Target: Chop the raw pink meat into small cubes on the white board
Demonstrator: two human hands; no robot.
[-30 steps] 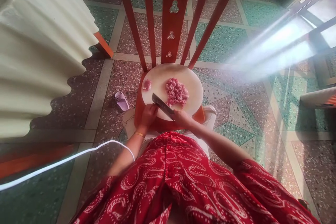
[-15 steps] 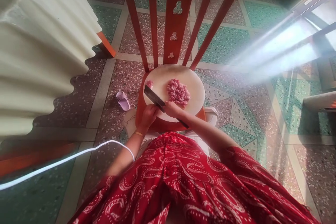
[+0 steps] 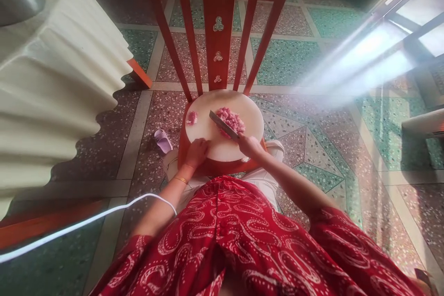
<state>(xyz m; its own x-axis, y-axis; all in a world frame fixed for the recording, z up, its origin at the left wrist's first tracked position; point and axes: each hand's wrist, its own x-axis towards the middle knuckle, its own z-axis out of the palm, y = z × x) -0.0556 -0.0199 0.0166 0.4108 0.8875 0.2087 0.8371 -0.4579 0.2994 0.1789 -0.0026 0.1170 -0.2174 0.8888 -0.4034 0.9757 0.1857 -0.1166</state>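
The chopped meat (image 3: 235,120) lies just beyond the right hand (image 3: 250,146), which grips the knife (image 3: 224,125) alongside. Chopping appears in hand; another stroke calls for the left hand (image 3: 197,151) (curled at the board's (image 3: 250,107) rim; whether gripping, I cannot tell) to be clear. Beneath both hands: red chair (image 3: 196,166), terrazzo floor (image 3: 287,58).

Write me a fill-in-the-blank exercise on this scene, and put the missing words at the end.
1. The knife is held in the person's ____ hand.
2. The round board rests on the seat of a ____.
3. As the picture shows it, the small clump of meat lies to the ____ of the larger meat pile.
4. The cord at the lower left of the picture is colored ____.

Missing words: right; chair; left; white.
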